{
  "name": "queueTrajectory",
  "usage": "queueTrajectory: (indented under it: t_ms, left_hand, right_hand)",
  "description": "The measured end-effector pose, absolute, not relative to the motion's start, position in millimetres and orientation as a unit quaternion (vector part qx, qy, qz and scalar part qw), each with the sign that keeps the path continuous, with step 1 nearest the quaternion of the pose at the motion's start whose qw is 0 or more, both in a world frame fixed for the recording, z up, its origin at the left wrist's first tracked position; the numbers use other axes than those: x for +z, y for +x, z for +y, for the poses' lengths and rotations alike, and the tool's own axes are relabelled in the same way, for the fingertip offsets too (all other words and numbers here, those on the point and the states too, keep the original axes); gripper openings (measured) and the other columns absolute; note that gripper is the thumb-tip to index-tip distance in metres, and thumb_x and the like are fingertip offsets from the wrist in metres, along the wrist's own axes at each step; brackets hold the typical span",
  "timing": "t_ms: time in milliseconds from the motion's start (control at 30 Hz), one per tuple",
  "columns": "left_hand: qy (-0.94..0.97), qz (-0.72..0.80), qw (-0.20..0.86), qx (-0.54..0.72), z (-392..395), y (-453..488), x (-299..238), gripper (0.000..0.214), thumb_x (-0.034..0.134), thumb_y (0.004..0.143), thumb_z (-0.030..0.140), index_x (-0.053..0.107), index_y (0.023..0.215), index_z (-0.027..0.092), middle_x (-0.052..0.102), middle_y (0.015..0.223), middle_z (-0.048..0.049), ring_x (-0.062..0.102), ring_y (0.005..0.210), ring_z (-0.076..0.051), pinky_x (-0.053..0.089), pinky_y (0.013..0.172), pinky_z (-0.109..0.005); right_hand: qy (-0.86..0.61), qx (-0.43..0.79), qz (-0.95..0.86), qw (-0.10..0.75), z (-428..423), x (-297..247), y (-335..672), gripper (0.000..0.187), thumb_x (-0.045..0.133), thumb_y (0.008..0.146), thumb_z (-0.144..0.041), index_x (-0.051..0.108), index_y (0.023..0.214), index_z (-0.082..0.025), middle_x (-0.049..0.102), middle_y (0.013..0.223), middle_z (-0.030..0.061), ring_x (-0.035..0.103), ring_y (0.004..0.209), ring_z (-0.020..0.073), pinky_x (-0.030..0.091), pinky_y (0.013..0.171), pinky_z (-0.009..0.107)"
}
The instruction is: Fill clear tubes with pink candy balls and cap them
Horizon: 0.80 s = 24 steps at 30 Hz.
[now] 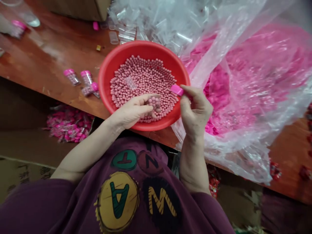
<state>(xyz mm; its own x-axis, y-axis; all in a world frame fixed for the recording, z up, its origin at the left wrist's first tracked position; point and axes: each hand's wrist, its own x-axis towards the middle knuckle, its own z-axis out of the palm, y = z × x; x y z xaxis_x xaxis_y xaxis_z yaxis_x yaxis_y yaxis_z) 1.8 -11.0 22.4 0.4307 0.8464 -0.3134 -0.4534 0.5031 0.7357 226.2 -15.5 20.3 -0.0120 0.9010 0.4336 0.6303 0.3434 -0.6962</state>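
Observation:
Over the front of a red plastic bowl (107,97), my left hand (133,110) is closed around a small clear tube (154,103) filled with pink beads. Between thumb and forefinger of my right hand (196,109) is a bright pink cap (176,90), held apart from the tube near the bowl's right rim. Pink beads (151,76) cover the bowl's bottom, and a clear tube (131,83) lies on them at the left.
Several capped bead tubes (72,77) lie left of the bowl. A plastic bag (243,78) of pink caps spreads at right; clear empty tubes (156,22) pile behind. Below the table's edge, a box holds many filled tubes (70,125). A cardboard box (80,8) stands at the back.

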Motion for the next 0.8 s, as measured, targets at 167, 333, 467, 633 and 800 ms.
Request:
queueTrajectory:
  t_ms: [167,333,467,633,800]
  left_hand:
    - [0.285,0.288,0.813,0.419,-6,-3,24,0.019,0.074,0.085,0.012,0.077,0.104,0.015,0.077,0.097,-0.0071,0.074,0.084,-0.017,0.06,0.066,-0.023]
    - [0.267,0.329,0.812,0.4,-2,-3,23,0.027,0.058,0.106,0.036,0.075,0.112,0.016,0.078,0.094,-0.0104,0.08,0.092,-0.028,0.061,0.067,-0.033]
    - [0.276,0.332,0.807,0.404,-6,0,20,0.024,0.063,0.108,0.038,0.073,0.104,0.016,0.077,0.093,-0.009,0.078,0.083,-0.024,0.056,0.061,-0.03]
    - [0.248,0.335,0.797,0.436,-9,2,22,0.011,0.072,0.106,0.025,0.07,0.1,0.015,0.073,0.089,-0.0044,0.073,0.072,-0.016,0.053,0.057,-0.024]
    - [0.246,0.336,0.797,0.437,-8,-1,23,0.008,0.08,0.099,0.013,0.074,0.105,0.014,0.072,0.096,-0.0026,0.073,0.072,-0.012,0.054,0.056,-0.02]
  right_hand:
    - [-0.513,0.145,-0.759,0.374,-10,27,193,0.037,0.05,0.111,-0.029,0.08,0.131,-0.035,0.082,0.127,0.006,0.074,0.123,0.0338,0.062,0.115,0.066]
    - [-0.51,0.222,-0.755,0.348,-6,30,197,0.034,0.056,0.11,-0.035,0.079,0.135,-0.044,0.081,0.132,0.0066,0.071,0.126,0.0395,0.058,0.116,0.073]
    - [-0.479,0.244,-0.746,0.392,-5,34,195,0.018,0.064,0.112,-0.041,0.081,0.116,-0.035,0.083,0.114,0.0046,0.078,0.108,0.031,0.067,0.103,0.058]
    - [-0.486,0.254,-0.715,0.433,-4,31,192,0.017,0.069,0.109,-0.041,0.08,0.114,-0.029,0.083,0.115,0.0046,0.08,0.108,0.0261,0.068,0.1,0.047]
    - [-0.47,0.236,-0.734,0.429,-4,34,192,0.016,0.069,0.108,-0.032,0.083,0.116,-0.031,0.084,0.117,0.0052,0.08,0.112,0.0265,0.067,0.105,0.048]
